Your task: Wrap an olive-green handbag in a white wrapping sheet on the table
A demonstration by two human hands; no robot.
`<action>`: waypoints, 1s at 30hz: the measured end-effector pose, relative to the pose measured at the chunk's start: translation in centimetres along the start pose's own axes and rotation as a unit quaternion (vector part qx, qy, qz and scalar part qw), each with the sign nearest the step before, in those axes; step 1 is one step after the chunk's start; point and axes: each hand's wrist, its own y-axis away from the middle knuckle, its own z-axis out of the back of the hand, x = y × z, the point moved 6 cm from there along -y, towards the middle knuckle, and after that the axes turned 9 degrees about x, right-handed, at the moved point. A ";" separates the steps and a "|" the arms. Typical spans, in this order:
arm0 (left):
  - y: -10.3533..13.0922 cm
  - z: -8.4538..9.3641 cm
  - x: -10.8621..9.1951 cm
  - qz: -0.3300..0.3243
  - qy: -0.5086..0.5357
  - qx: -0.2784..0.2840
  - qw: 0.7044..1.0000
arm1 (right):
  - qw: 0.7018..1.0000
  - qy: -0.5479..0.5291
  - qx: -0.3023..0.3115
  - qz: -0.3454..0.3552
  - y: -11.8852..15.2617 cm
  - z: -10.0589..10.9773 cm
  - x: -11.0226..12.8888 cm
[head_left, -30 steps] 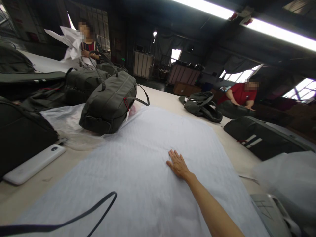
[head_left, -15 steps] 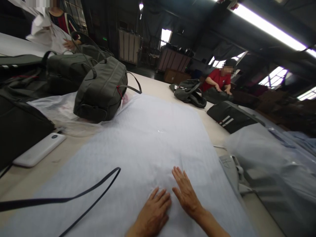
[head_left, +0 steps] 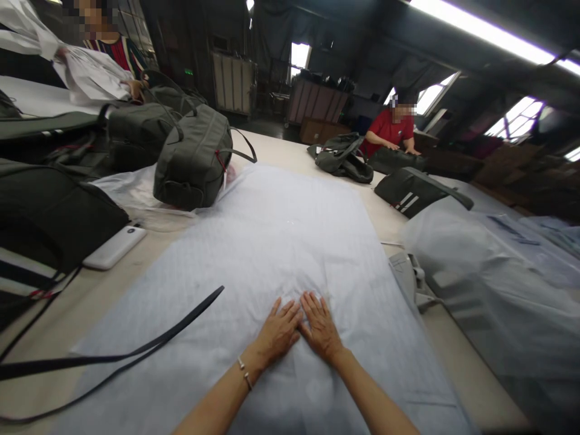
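Observation:
A large translucent plastic bag [head_left: 290,254] lies flat over the table in front of me, with something dark showing faintly through its near part. My left hand [head_left: 280,329] presses on it, palm down and fingers spread. Beside it my right hand [head_left: 321,326] rests flat too, its fingertips close to those of the left. The thumbs almost meet. Small wrinkles run through the plastic around the fingers. A thin black strap [head_left: 172,332] crosses the bag's left side, apart from both hands.
Dark green duffel bags [head_left: 194,157] stand at the left, near a white phone [head_left: 115,246]. To the right are a grey-white device [head_left: 410,275] and a plastic-covered bag [head_left: 480,302]. A person in red [head_left: 389,130] handles a bag across the table; another person [head_left: 115,54] holds white sheeting.
My right hand has come down flat onto the plastic, beside the left. Both forearms now reach farther forward. The black strap has shifted its loop, and the view has tilted slightly.

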 end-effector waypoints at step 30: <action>6.2 -0.8 -3.7 0.170 -0.058 0.041 0.983 | 0.986 -0.039 -0.072 -0.146 20.4 2.5 8.6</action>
